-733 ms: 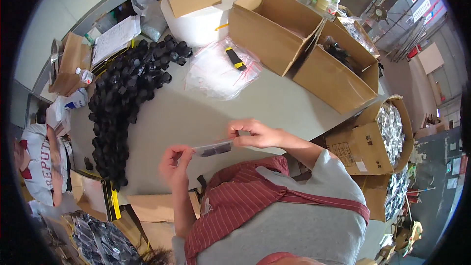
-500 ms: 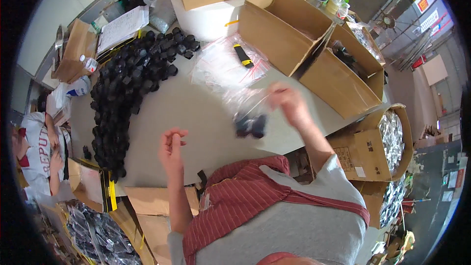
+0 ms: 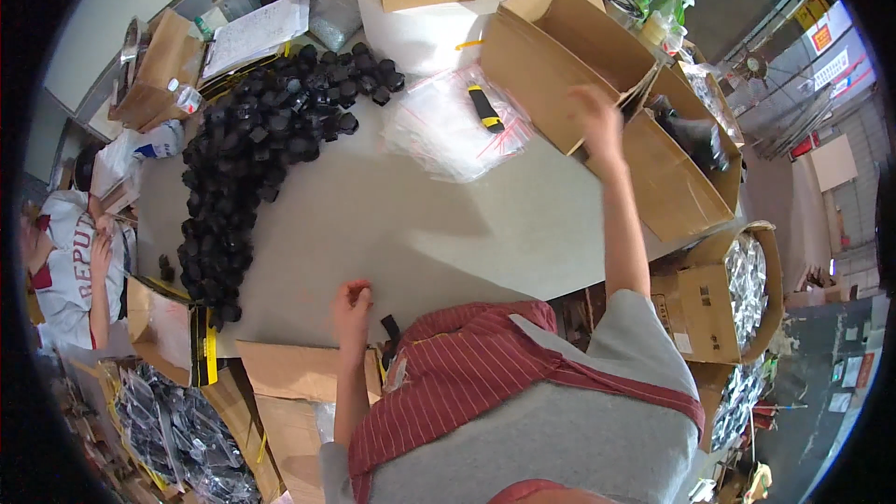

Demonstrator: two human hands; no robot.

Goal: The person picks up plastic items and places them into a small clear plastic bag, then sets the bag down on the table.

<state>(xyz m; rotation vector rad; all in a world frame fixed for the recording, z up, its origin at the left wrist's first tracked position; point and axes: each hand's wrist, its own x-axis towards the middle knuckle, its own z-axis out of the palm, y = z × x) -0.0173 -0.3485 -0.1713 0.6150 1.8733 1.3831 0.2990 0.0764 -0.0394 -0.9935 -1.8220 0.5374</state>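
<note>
Toward two o'clock of the pale grey tabletop (image 3: 411,233), the right hand (image 3: 597,117) is held raised before a large open brown cardboard carton (image 3: 532,61); its grip is blurred, and whether anything is held cannot be told. At about half past six, the left hand (image 3: 352,306) is held over the near edge, its grip loosely curled, part-open, with nothing visible inside.

The work is judged partly done: a clear plastic bag with dark contents (image 3: 702,142) is seen in a second open brown carton (image 3: 658,182) at half past two, while a long heap of black faceted blocks (image 3: 252,149) is left loose from eleven down to eight o'clock.

The blocks look hard and slightly glossy. At one o'clock, thin, crinkled transparent bags with red edge lines (image 3: 434,135) are fanned flat, and a black-and-yellow slim tool (image 3: 484,108) is laid on them.
</note>
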